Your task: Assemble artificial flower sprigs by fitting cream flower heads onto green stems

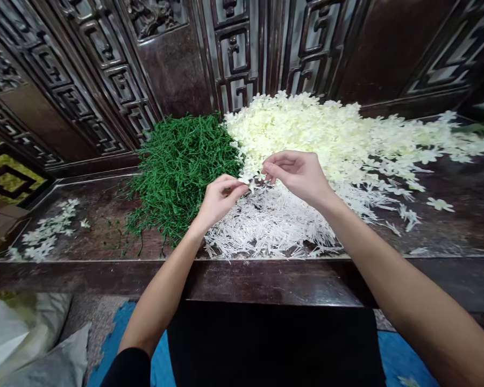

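My left hand (pixel 223 198) is closed in a pinch on a small white artificial flower (pixel 248 181), held between thumb and fingertips. Just to its right, my right hand (pixel 292 171) has its thumb and fingers pressed together close to that flower; whatever is between them is too small to make out. Behind my left hand rises a heap of green plastic stems (pixel 181 166). Cream-white flower heads (pixel 306 121) lie piled beyond my right hand. Below both hands spreads a heap of thin white sticks (pixel 270 226), partly hidden by my right forearm.
All the heaps lie on a dark wooden bench (pixel 105 215) against a carved lattice back (pixel 177 70). A few finished-looking white flowers (pixel 52 228) lie at the left end. A cardboard box (pixel 0 226) and pale sacks (pixel 28 333) stand at the left.
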Motion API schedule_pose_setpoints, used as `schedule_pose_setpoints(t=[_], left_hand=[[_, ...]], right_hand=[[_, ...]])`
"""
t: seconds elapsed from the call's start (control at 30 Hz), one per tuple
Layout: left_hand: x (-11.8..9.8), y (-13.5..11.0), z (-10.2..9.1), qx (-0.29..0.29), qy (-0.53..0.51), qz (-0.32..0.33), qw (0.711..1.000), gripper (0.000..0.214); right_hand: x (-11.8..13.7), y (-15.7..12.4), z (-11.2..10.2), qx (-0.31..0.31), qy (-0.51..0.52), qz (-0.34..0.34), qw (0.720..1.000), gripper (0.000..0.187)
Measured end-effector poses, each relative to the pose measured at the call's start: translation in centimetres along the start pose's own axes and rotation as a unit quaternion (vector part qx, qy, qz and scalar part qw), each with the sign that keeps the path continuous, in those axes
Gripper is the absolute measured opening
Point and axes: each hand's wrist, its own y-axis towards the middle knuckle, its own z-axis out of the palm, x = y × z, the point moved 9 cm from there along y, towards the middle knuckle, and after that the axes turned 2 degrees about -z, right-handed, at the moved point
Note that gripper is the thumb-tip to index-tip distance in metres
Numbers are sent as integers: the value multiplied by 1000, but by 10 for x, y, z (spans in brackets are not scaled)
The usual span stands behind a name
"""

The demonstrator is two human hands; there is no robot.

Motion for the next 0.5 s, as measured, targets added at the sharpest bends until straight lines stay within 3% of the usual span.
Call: schedule_pose_setpoints(t=[0.1,0.2,0.3,0.4,0.47,0.5], left_hand=[[-17,-9,13,101,126,28,986,12],[-39,-31,-10,115,257,69,957,15],[-55,-63,-82,43,351,60,933,19],[-39,-96,-179,20,442,-75,894,15],[-17,-119,-251,3,512,-206,834,10],[-11,-129,-289,-40,553,-263,790,11]], right_hand=[[-10,1,1,5,-40,24,999,13],[-17,0,1,14,-67,48,996,10],[-18,-1,1,18,-87,60,994,10],[-21,-2,3,24,-109,67,991,14],[-22,-3,5,25,-118,71,990,15],[-23,-3,7,27,-121,72,990,16]])
